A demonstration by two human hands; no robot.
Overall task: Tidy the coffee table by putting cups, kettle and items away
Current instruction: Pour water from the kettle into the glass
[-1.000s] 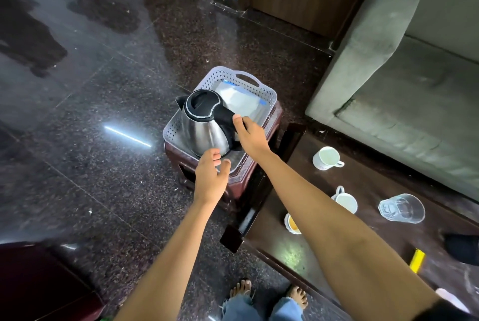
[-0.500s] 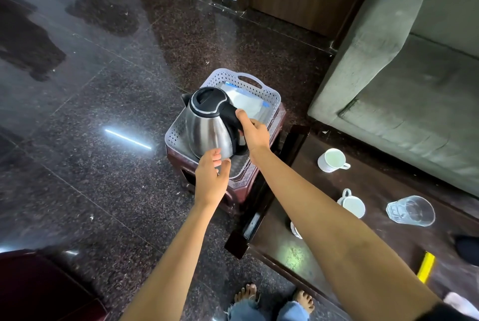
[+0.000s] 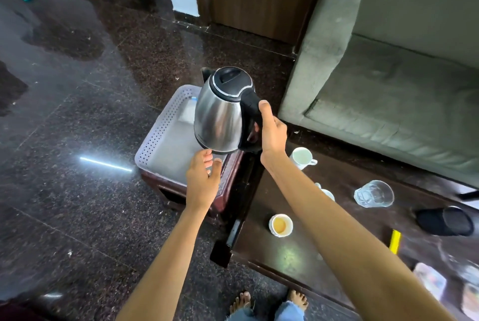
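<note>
A steel kettle (image 3: 220, 116) with a black lid hangs tilted in the air above a white perforated basket (image 3: 160, 134). My right hand (image 3: 272, 131) grips its black handle, thumb on top. My left hand (image 3: 202, 181) is just under the kettle's base with relaxed fingers, holding nothing. On the dark coffee table (image 3: 311, 256) stand a white cup (image 3: 302, 157), a cup with tea (image 3: 280, 225), a glass (image 3: 373, 193) lying on its side, and another white cup (image 3: 328, 193) partly hidden by my right arm.
The basket sits on a low maroon stool (image 3: 228, 178) beside the table's left end. A grey sofa (image 3: 388, 87) lies behind the table. A black object (image 3: 444, 221), a yellow item (image 3: 395, 241) and packets are at the table's right. My bare feet stand on the dark polished floor.
The kettle has risen out of the basket, up and to the right, in my right hand. My left hand stays below its base.
</note>
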